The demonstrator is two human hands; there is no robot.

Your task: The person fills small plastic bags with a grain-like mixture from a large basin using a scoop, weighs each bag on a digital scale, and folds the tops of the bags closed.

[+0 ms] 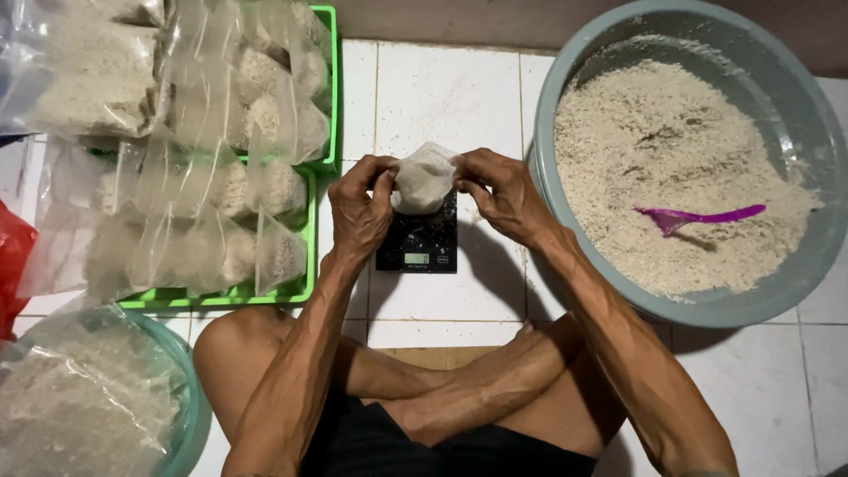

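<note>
A small clear plastic bag filled with pale grain rests on a black digital scale on the white tiled floor. My left hand grips the bag's left top edge. My right hand pinches its right top edge. Both hands hold the bag's mouth just above the scale. My crossed legs fill the lower middle of the view.
A large grey basin of loose grain with a purple scoop sits at the right. Green trays stacked with several filled bags stand at the left. A teal bowl with a bagged heap lies at lower left, red plastic beside it.
</note>
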